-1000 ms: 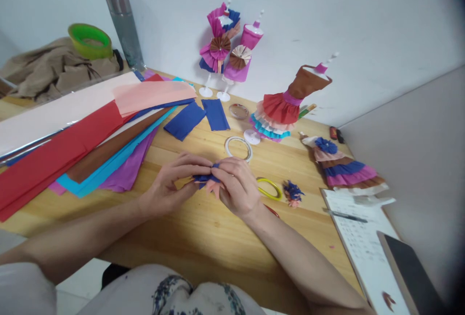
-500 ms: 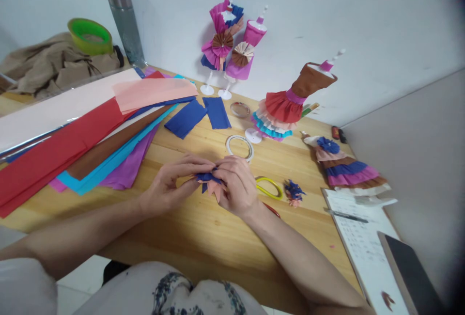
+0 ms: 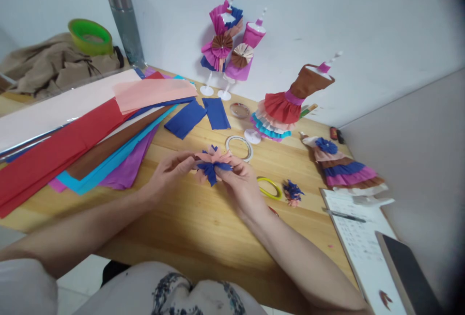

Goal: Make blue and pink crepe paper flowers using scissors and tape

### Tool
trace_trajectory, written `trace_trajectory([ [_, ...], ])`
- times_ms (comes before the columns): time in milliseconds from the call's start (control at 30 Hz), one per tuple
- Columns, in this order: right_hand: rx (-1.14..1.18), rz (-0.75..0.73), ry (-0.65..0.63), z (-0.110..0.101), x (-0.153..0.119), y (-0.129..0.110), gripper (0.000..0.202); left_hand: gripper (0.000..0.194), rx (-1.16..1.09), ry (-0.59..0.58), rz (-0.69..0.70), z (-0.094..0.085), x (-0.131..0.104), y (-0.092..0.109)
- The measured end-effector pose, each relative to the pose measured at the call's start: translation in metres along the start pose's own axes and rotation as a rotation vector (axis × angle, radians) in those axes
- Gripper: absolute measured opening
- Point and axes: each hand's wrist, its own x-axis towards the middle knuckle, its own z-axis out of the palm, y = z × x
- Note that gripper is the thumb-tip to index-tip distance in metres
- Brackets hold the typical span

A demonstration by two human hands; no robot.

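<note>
Near right lies a page, its rows of writing too small to read, with a dark phone over its right edge. In the middle, above the table, I hold a paper flower: pointed blue petals spread over wider peach ones. My right hand grips it between thumb and fingers; my left hand pinches its left edge. Farther lie a white ring and two blue papers; a bottle stands far left.
</note>
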Motion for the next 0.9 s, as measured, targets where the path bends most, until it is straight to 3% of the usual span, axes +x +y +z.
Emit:
trace_trajectory([
  [133, 0.1, 0.135, -0.031, 0.001, 0.0, -0.002, 0.019, 0.047, -0.093, -0.087, -0.084, 0.002, 0.003, -0.002],
  [233, 0.12, 0.153, 0.031, 0.001, 0.002, 0.002, 0.021, 0.041, -0.024, -0.133, -0.11, 0.009, 0.003, 0.001],
  [433, 0.106, 0.171, 0.068, 0.002, 0.003, 0.01, 0.023, 0.03, -0.018, 0.022, -0.21, 0.016, 0.001, 0.002],
  [700, 0.073, 0.099, 0.049, 0.005, 0.002, 0.008, 0.022, 0.019, -0.105, 0.029, -0.212, 0.012, 0.005, 0.003],
  [900, 0.007, 0.065, -0.06, 0.0, 0.005, 0.011, 0.028, 0.018, -0.105, 0.065, -0.246, 0.011, 0.005, 0.003],
])
